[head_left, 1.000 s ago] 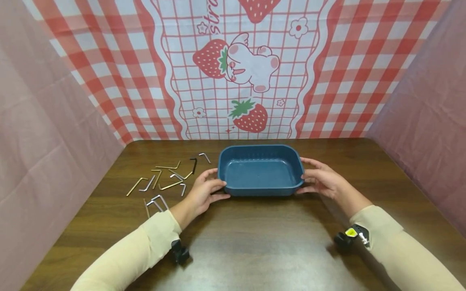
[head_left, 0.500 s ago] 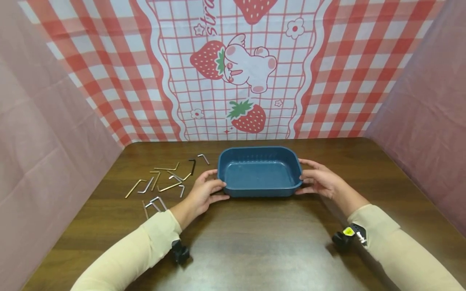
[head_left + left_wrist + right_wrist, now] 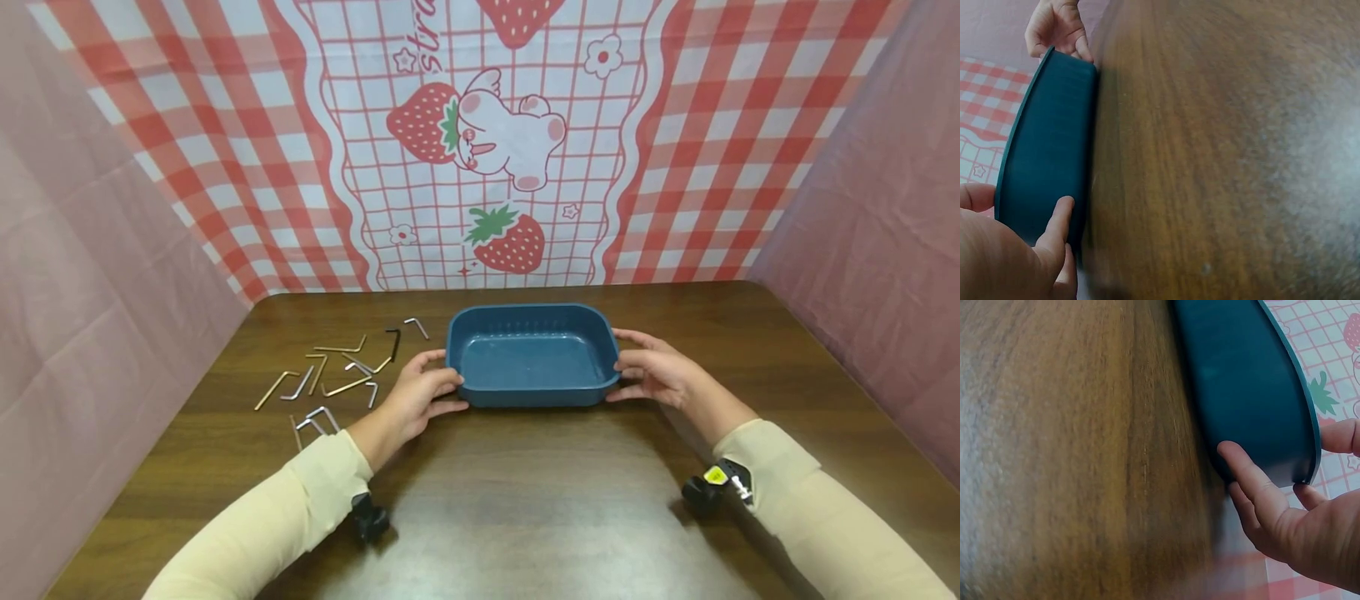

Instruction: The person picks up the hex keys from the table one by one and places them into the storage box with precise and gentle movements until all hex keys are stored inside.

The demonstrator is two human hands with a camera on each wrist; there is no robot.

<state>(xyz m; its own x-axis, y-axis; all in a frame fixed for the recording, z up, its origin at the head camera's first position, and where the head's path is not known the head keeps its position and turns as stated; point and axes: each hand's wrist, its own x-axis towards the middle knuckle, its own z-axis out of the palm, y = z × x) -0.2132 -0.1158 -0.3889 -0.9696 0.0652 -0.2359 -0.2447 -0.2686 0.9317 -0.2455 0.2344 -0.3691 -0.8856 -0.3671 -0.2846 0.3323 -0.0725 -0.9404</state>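
A dark blue rectangular plastic bin (image 3: 536,397) stands upright on the table toward the back, with nothing inside it. My left hand (image 3: 415,394) grips its left end, the thumb near the rim and the other fingers along the side and low corner. At the opposite end, my right hand (image 3: 662,375) holds the bin the same way. The left wrist view has the bin's long side wall (image 3: 1047,137), with fingers on it at both ends. In the right wrist view, fingertips press the wall (image 3: 1254,394) near its lower edge. Parts of both hands hide behind the rim.
Several L-shaped hex keys lie scattered left of the bin, among them a gold one (image 3: 271,392), a black one (image 3: 397,344) and a silver one (image 3: 421,328). The wooden table (image 3: 540,492) ends at a checked strawberry cloth (image 3: 300,167) behind; pink cloth hangs at both sides.
The head view has shifted slightly, so the scene drifts a little to the left. Both hands keep their hold on the bin, and the hex keys lie as before.
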